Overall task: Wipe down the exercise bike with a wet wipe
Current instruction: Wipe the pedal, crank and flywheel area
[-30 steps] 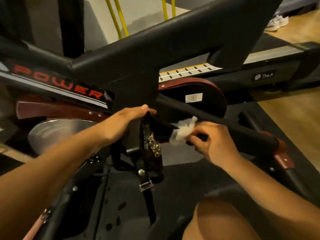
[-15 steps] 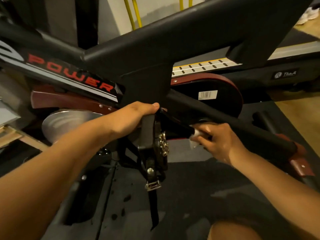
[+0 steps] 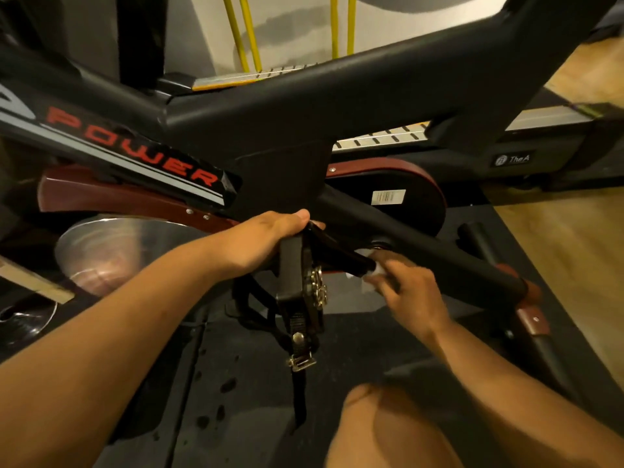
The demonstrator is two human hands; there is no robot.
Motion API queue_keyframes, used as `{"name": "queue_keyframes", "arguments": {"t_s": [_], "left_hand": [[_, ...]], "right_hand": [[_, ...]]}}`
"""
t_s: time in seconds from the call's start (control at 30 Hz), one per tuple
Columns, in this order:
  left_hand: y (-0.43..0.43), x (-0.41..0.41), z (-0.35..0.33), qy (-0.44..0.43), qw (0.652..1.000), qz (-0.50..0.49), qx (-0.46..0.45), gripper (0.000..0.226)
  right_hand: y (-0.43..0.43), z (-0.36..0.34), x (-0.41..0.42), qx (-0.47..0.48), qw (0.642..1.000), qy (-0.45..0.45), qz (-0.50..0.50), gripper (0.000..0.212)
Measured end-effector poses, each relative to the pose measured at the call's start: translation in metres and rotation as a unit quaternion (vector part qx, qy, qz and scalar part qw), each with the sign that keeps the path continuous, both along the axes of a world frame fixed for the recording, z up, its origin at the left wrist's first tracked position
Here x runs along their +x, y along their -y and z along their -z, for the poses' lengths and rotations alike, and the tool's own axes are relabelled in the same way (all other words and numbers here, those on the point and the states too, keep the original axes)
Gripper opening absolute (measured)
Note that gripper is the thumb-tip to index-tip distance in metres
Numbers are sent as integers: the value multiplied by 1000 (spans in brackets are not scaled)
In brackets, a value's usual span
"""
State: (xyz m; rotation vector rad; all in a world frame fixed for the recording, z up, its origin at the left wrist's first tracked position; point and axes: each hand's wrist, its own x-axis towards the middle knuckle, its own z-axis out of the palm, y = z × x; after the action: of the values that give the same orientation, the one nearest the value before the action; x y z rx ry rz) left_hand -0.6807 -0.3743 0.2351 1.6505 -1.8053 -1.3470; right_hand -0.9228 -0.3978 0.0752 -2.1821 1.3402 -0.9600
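A: Bike (image 3: 337, 106) — where is it?
B: Across the middle, black frame with red "POWER" lettering, standing on a dark floor mat (image 3: 236, 417).
A: The hands?
B: The left hand (image 3: 260, 241) curls over the top of the pedal (image 3: 290, 282), gripping it. Just to the right, the right hand (image 3: 412, 298) pinches a white wipe (image 3: 373, 272) against the crank arm (image 3: 341, 256).
A: Anything else?
B: A buckled strap (image 3: 299, 327) hangs below the pedal; a shiny flywheel (image 3: 114, 244) sits left.
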Motion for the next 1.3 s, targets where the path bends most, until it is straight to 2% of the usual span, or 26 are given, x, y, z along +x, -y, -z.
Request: {"name": "queue_keyframes", "arguments": {"t_s": [0.1, 0.23, 0.3, 0.37, 0.43, 0.5, 0.53, 0.57, 0.67, 0.73, 0.8, 0.87, 0.93, 1.03, 1.1, 1.17, 1.2, 1.3], "left_hand": [[-1, 1, 1, -13, 1000, -6, 23, 48], [-1, 1, 3, -39, 999, -12, 30, 43], [-1, 2, 3, -39, 999, -9, 26, 42], [-2, 2, 2, -35, 999, 4, 16, 41], [-3, 1, 3, -40, 999, 7, 6, 40], [-3, -1, 4, -42, 999, 4, -2, 41], [-3, -1, 4, -47, 999, 1, -6, 41], [-2, -1, 6, -52, 999, -2, -9, 41], [-1, 3, 11, -70, 997, 3, -16, 43], [0, 4, 15, -85, 996, 13, -33, 45], [0, 3, 16, -94, 995, 8, -45, 46], [1, 4, 18, -103, 993, 16, -51, 52], [3, 6, 20, -109, 992, 30, -55, 55], [4, 6, 22, -109, 992, 21, -65, 48], [5, 6, 24, -100, 992, 12, -72, 50], [6, 6, 26, -99, 992, 9, -77, 52], [6, 6, 27, -105, 991, 9, -78, 52], [4, 5, 27, -105, 991, 14, -78, 51]], "right_hand": [[-17, 7, 19, 58, 988, 104, 94, 42], [-33, 1, 42, 211, 891, 307, 261, 28], [-15, -8, 42, 289, 834, 380, 277, 20], [9, -23, 32, 420, 756, 434, 253, 15], [24, -36, 21, 526, 712, 412, 217, 34], [24, -47, 22, 571, 686, 412, 184, 33], [23, -51, 27, 576, 685, 406, 184, 28], [21, -54, 32, 562, 709, 379, 194, 22], [4, -51, 46, 399, 854, 204, 264, 23], [-22, -59, 56, 277, 910, 183, 249, 23], [-40, -76, 70, 214, 941, 188, 184, 33], [-40, -90, 82, 192, 954, 201, 112, 43], [-36, -89, 82, 161, 960, 204, 100, 40], [-31, -51, 51, 123, 953, 138, 240, 28], [-27, -42, 32, 170, 927, 103, 319, 23], [-6, -42, 25, 224, 903, 155, 331, 16], [4, -46, 26, 229, 907, 162, 313, 4], [13, -53, 30, 221, 928, 148, 262, 13]]}}
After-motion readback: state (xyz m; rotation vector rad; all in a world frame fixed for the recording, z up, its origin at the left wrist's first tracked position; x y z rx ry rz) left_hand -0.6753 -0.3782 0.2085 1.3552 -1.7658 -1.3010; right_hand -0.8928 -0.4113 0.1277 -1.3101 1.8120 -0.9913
